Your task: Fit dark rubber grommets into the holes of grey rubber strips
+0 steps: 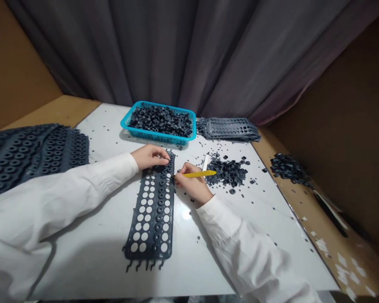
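Observation:
A long dark rubber sheet [150, 250] of moulded rings lies lengthwise in front of me. Three of its columns are round holes showing white tabletop; one column still holds its rings. My left hand [151, 157] is at the sheet's far end, fingers bent down onto it and thumb close to the forefinger. On the sheet's right edge, my right hand [194, 184] grips a slim yellow pen-shaped tool [199, 173], its handle pointing right. The tool's working tip is too small to make out. Beside that hand lies a white pen-shaped tool [205, 161] with a dark point.
A blue basket [158, 136] full of small dark rubber parts stands behind the sheet. Punched sheets [230, 128] are stacked at back right, near a heap of dark bits [229, 171]. Ringed sheets [50, 147] lie left. More parts [289, 167] sit on the right-hand cardboard.

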### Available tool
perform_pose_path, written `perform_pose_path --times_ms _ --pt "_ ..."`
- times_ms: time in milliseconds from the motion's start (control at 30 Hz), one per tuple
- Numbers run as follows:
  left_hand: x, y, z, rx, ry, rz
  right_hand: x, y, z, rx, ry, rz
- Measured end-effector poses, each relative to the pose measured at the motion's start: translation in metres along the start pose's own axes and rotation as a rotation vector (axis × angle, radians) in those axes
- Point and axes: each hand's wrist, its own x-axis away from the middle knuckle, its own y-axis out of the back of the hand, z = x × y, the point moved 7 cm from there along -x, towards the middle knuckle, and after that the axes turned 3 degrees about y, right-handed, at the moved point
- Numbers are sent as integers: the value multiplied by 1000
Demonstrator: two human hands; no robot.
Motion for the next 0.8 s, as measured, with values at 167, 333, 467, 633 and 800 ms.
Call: perform_pose_path --times_ms 167,333,467,633,800 --pt "5 -16 11 526 184 113 1 -1 -1 -30 13 8" --pt "6 -20 3 731 204 149 0 -2 -5 -59 -15 10" --pt "-23 3 -15 386 71 6 -1 -2 -6 -74 -27 14" --pt "-80 55 -66 -429 -256 -446 -2 -2 -5 -80 -47 16" --pt "-129 60 -78 -685 -299 -493 -2 -3 -6 -83 -31 12"
